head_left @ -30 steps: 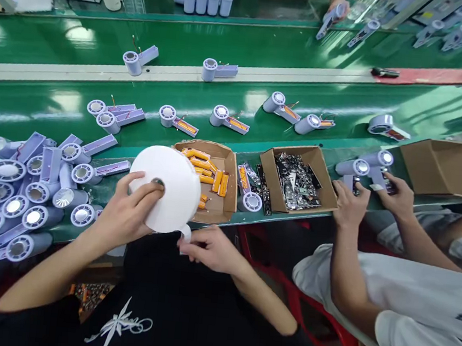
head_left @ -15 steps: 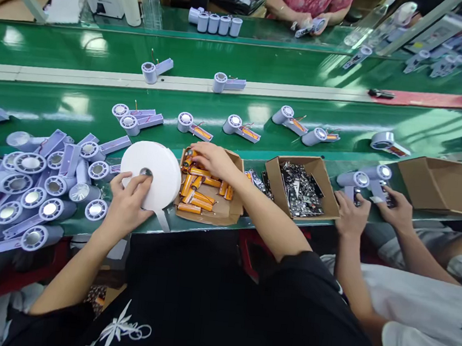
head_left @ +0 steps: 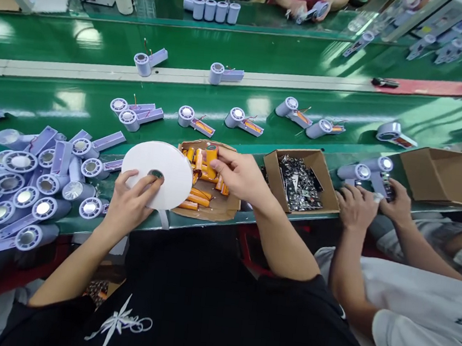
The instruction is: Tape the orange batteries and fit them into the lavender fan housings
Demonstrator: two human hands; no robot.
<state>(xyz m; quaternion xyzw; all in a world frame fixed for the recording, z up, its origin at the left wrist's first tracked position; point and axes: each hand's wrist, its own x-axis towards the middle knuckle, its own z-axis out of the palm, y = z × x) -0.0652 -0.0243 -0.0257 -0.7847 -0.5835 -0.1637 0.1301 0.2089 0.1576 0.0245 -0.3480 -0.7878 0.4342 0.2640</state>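
My left hand (head_left: 130, 206) grips a large white roll of tape (head_left: 157, 173) by its centre hole, holding it tilted over the table's near edge, with a short strip hanging from it. My right hand (head_left: 241, 177) pinches an orange battery (head_left: 211, 155) just above an open cardboard box (head_left: 221, 208) filled with several orange batteries. The roll sits directly left of that box.
A heap of lilac handheld fan housings (head_left: 36, 174) lies at the left. A second box of dark circuit boards (head_left: 298, 181) stands right of the batteries. A neighbour's hands (head_left: 357, 205) work on a fan at the right. More fan housings (head_left: 236, 118) ride the green conveyor belt behind.
My right hand left the tape's loose end, reached into the battery box and has lifted one orange battery out. The roll went from over my lap to beside the box.
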